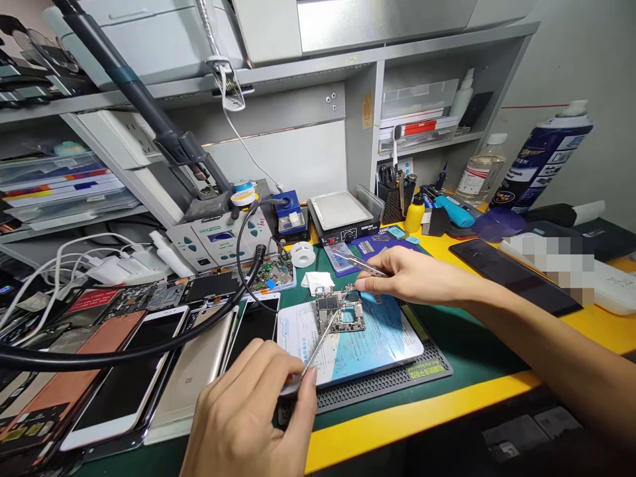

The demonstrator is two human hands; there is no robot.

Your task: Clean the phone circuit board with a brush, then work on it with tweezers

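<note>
A phone circuit board point(328, 303) with a square cut-out lies on a white and light-blue box-like pad point(368, 351). My left hand point(253, 404) grips slim metal tweezers point(320, 341), and their pointed end reaches over the middle of the board. Beside the board's upper right corner is my right hand point(397, 273), thumb and fingertips close to its edge or touching it; I cannot tell which. Between those fingers sits a flat silver tool with small holes point(368, 266), its thin end pointing up and left, away from the board.
Several phones, among them a gold one point(191, 377), lie left. A black hose point(149, 354) arches over them. Behind stand a grey soldering station point(221, 238), a solder spool point(303, 254) and a heating plate point(342, 213). A spray can point(541, 159) and clear bottle point(481, 169) stand right.
</note>
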